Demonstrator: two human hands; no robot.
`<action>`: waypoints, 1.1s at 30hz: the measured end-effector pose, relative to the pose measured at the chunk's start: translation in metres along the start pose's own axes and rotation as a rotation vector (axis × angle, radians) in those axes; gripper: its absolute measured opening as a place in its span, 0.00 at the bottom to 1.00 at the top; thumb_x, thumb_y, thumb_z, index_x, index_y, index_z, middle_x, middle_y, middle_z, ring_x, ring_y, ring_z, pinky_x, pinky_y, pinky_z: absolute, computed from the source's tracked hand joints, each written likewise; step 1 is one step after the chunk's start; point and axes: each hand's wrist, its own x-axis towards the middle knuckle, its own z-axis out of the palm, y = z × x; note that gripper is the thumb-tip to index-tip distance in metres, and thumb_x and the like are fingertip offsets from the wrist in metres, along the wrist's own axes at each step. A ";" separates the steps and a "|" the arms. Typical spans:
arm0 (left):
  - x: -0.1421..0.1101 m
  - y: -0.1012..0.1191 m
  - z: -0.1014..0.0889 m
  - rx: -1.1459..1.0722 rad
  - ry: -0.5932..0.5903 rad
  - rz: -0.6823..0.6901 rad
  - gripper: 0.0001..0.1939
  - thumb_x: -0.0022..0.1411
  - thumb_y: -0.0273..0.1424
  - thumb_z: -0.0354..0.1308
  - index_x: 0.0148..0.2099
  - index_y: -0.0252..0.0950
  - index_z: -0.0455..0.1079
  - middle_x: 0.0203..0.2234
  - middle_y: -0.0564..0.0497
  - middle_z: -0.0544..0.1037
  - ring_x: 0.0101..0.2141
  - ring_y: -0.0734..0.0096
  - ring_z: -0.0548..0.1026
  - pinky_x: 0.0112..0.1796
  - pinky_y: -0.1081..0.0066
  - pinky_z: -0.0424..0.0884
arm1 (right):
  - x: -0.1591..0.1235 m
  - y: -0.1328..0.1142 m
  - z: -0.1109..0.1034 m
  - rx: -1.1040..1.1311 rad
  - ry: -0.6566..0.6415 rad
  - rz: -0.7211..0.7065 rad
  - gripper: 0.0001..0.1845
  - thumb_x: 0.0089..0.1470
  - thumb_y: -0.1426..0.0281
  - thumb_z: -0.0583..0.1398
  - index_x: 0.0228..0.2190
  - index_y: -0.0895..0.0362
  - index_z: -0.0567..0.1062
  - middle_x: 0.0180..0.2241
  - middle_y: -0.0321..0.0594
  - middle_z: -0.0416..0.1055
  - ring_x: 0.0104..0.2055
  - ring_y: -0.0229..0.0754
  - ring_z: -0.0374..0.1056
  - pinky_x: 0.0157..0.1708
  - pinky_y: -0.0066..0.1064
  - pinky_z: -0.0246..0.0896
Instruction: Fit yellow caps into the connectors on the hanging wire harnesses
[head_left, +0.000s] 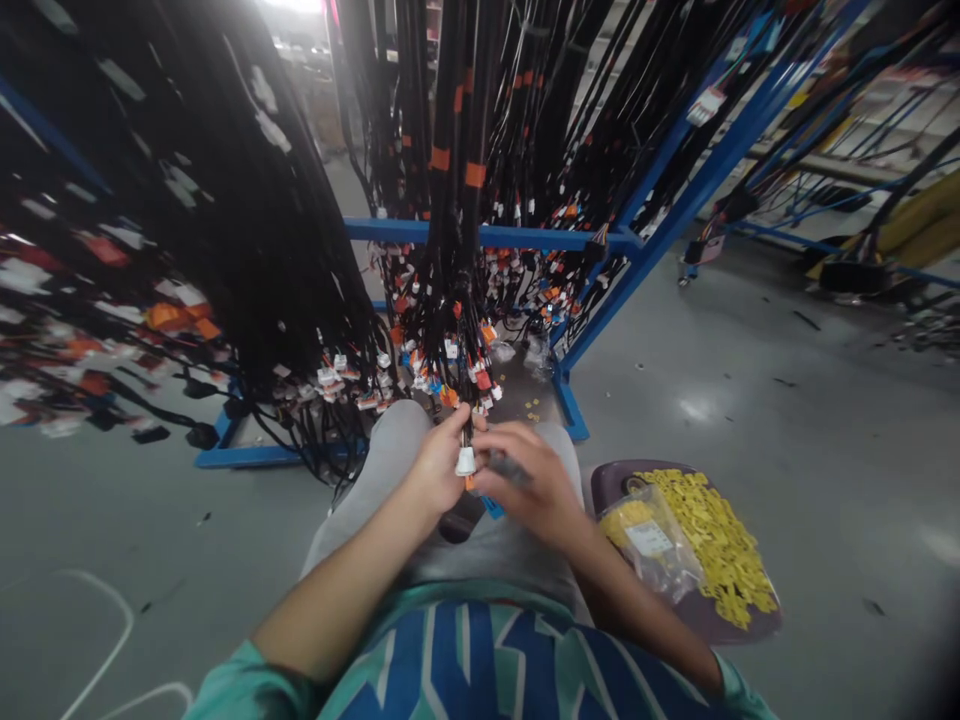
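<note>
A white connector (466, 462) on the end of a dark cable points down toward me, with a small orange part (470, 482) at its lower end. My left hand (439, 465) is closed around this connector, its thumb lying along the cable. From the other side, my right hand (529, 480) comes in with curled fingers close to the connector and the orange part; it is blurred, and what its fingertips pinch is too small to make out. A blue connector (492, 506) shows just below the right fingers. Other white, orange and red connectors (484, 380) hang just beyond my hands.
Thick bundles of black cables (277, 250) hang from a blue metal frame (525, 237) in front of me. On my right, a dark stool seat (611, 480) bears loose yellow clips (712, 540) and a clear bag (652, 540). A white hose or cable (124, 610) lies on the floor at left.
</note>
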 end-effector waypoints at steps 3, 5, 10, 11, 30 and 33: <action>-0.003 -0.002 0.004 0.015 0.090 0.029 0.18 0.65 0.36 0.44 0.26 0.32 0.63 0.13 0.55 0.64 0.13 0.78 0.63 0.16 0.78 0.59 | -0.004 -0.006 0.008 -0.131 -0.067 -0.029 0.13 0.49 0.68 0.62 0.40 0.55 0.73 0.39 0.44 0.72 0.42 0.46 0.67 0.42 0.38 0.63; -0.006 -0.003 0.004 0.079 0.060 0.075 0.16 0.64 0.34 0.46 0.26 0.32 0.63 0.14 0.55 0.64 0.13 0.79 0.64 0.16 0.79 0.58 | -0.005 -0.005 0.011 -0.157 -0.029 -0.016 0.08 0.51 0.71 0.61 0.36 0.56 0.74 0.37 0.43 0.74 0.41 0.45 0.68 0.41 0.37 0.63; -0.004 -0.002 -0.012 0.272 -0.115 0.118 0.16 0.54 0.41 0.59 0.27 0.33 0.63 0.15 0.56 0.65 0.14 0.79 0.64 0.14 0.80 0.58 | -0.004 -0.004 0.002 0.015 0.038 0.076 0.04 0.51 0.74 0.58 0.31 0.57 0.74 0.29 0.37 0.74 0.31 0.37 0.69 0.34 0.28 0.64; -0.001 -0.002 -0.016 0.305 -0.141 0.124 0.17 0.50 0.42 0.62 0.27 0.33 0.63 0.14 0.56 0.65 0.13 0.80 0.63 0.13 0.80 0.58 | -0.004 -0.005 -0.001 0.054 0.042 0.107 0.05 0.50 0.75 0.59 0.32 0.57 0.73 0.29 0.37 0.74 0.29 0.36 0.69 0.32 0.27 0.64; 0.009 -0.007 -0.026 0.399 -0.432 0.016 0.22 0.38 0.37 0.71 0.30 0.33 0.64 0.13 0.57 0.68 0.13 0.80 0.64 0.15 0.80 0.62 | -0.023 0.004 -0.007 0.252 0.274 0.446 0.07 0.48 0.67 0.57 0.26 0.57 0.72 0.21 0.34 0.70 0.21 0.33 0.63 0.22 0.24 0.58; 0.008 -0.008 -0.025 0.388 -0.457 0.033 0.20 0.39 0.36 0.70 0.29 0.33 0.65 0.14 0.56 0.69 0.12 0.80 0.64 0.14 0.79 0.61 | -0.034 0.014 -0.019 0.228 0.316 0.466 0.08 0.47 0.65 0.58 0.28 0.57 0.73 0.23 0.35 0.72 0.23 0.34 0.65 0.25 0.25 0.61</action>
